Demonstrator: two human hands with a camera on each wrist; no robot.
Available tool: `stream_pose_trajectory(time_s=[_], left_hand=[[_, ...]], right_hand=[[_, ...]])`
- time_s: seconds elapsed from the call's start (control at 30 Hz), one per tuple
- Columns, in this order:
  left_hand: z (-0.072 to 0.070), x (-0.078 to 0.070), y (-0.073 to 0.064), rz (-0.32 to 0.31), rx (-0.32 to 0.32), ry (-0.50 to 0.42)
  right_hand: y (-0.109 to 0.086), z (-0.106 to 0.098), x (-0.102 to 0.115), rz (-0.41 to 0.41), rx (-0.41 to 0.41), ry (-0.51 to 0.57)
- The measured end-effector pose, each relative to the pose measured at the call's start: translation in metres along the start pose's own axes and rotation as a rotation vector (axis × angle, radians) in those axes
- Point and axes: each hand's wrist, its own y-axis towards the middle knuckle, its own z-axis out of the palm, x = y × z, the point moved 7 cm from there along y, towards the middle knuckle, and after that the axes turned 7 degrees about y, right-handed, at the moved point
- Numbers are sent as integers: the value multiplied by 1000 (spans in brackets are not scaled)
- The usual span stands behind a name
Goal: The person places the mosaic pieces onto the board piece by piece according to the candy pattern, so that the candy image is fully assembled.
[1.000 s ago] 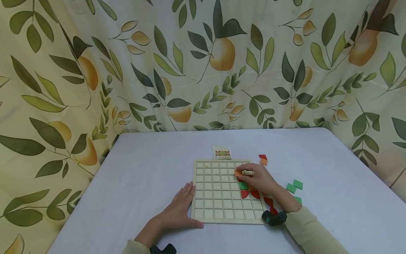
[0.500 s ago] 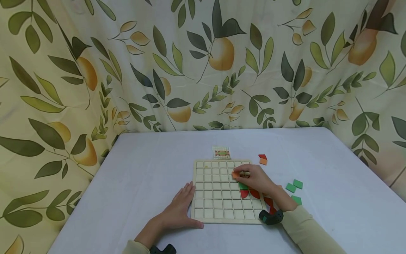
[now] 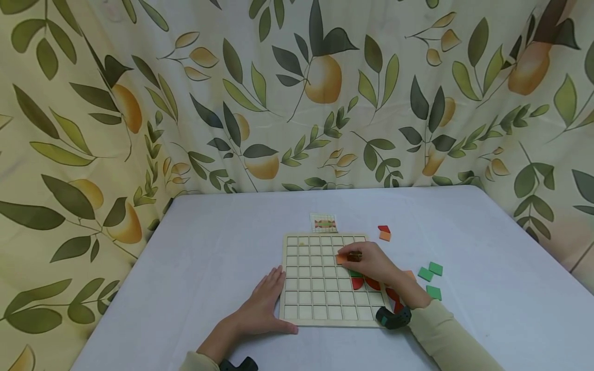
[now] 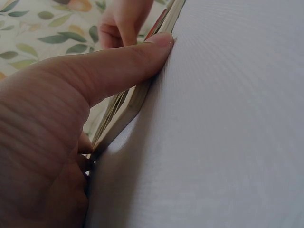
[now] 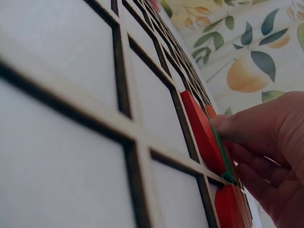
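We're seemingly placing orange tile (image 3: 341, 259): right hand (image 3: 369, 259) pinching it at fingertips, over board (image 3: 318, 298); left hand (image 3: 260, 305) touching board's edge, fingers straight, thumb apart. Next probably calling for seating tile square beneath fingertips.

A curtained-off corner, with fruit-patterned drapes (image 3: 325, 80) around a white-covered table (image 3: 209, 242).

Head view: right hand (image 3: 373, 260) hides cells of board (image 3: 319, 298) at 2 o'clock and part of orange tile (image 3: 341, 259). Red pieces (image 3: 392, 294), board's 4 o'clock, sit partly behind right wrist (image 3: 416, 294). Card (image 3: 325, 223), board's 12 o'clock: too small to read. Left sleeve (image 3: 198, 361) cut off at 7 o'clock. Left wrist view: left hand (image 4: 52, 118) covers part of board, cut off at 8 o'clock.
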Motion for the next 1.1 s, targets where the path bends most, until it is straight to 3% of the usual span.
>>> stream_pose_trajectory(time_s=[0.4,0.8,1.1], left_hand=[[0,-1,0,-3,0,5],[-2,-2,-1,-14,8,-4],[-2,-2,-1,-16,15,4]], right_hand=[[0,0,-2,33,-8,21],[-1,1,0,-15,6,24],[-5,-3,-4,14,-33,66]])
